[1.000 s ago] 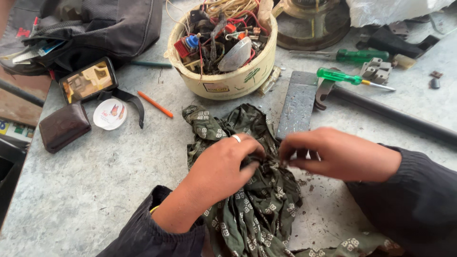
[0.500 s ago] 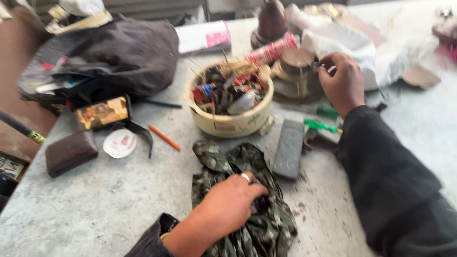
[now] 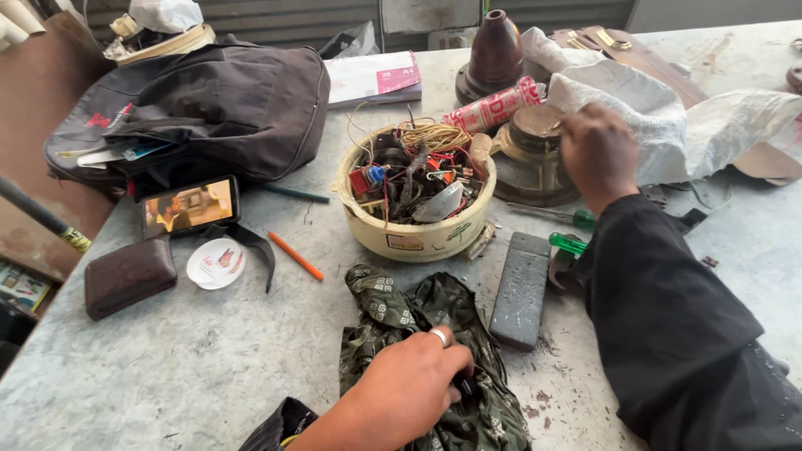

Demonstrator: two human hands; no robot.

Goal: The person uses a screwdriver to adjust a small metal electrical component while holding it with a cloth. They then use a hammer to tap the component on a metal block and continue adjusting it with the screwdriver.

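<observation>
My left hand (image 3: pixel 415 387), with a ring on one finger, presses down on a crumpled green patterned cloth (image 3: pixel 418 321) at the near edge of the table, its fingers curled into the folds. My right hand (image 3: pixel 598 153) reaches far forward to a round metal part (image 3: pixel 533 159) behind a cream bowl (image 3: pixel 418 238) full of wires and small parts. Its fingers rest at the part's right rim, against a white cloth (image 3: pixel 660 117); whether they grip anything is hidden. My dark right sleeve (image 3: pixel 668 309) crosses the table's right side.
A grey block (image 3: pixel 521 288) lies right of the green cloth, green-handled screwdrivers (image 3: pixel 568 244) beside it. On the left are a black bag (image 3: pixel 209 108), a phone (image 3: pixel 189 205), a brown wallet (image 3: pixel 129 276), a white lid (image 3: pixel 215 262) and an orange pencil (image 3: pixel 294 255). A dark cone (image 3: pixel 494 50) stands at the back.
My right hand left the green cloth and reached forward to the round metal part. My left hand stayed on the cloth. The view tilted up, showing more of the table's far side.
</observation>
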